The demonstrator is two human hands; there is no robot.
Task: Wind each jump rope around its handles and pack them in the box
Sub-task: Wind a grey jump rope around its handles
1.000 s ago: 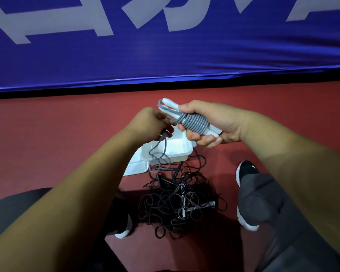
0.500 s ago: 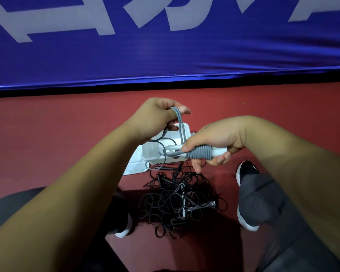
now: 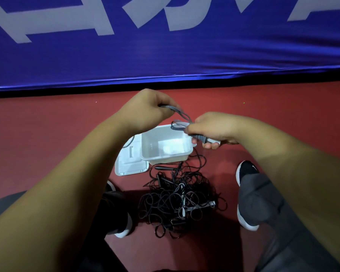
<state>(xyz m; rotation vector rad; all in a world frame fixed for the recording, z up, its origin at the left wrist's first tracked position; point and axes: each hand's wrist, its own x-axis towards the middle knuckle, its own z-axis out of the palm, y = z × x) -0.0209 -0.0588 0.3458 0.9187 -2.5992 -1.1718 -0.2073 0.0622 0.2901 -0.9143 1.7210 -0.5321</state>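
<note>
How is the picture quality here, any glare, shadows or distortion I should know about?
Head view: dim overall; a glossy sheen runs along the blue banner edge; wide-angle bowing curves that edge; a dark shadow falls on the red floor under the tangled pile of black jump ropes; the white plastic box looks slightly washed out.

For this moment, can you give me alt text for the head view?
Two bare hands wind a grey jump rope above an open white box on a red floor: the right hand grips the wrapped handles while the left hand pulls the loose cord taut. A tangle of black ropes lies between the person's shoes, nearer than the box.
</note>
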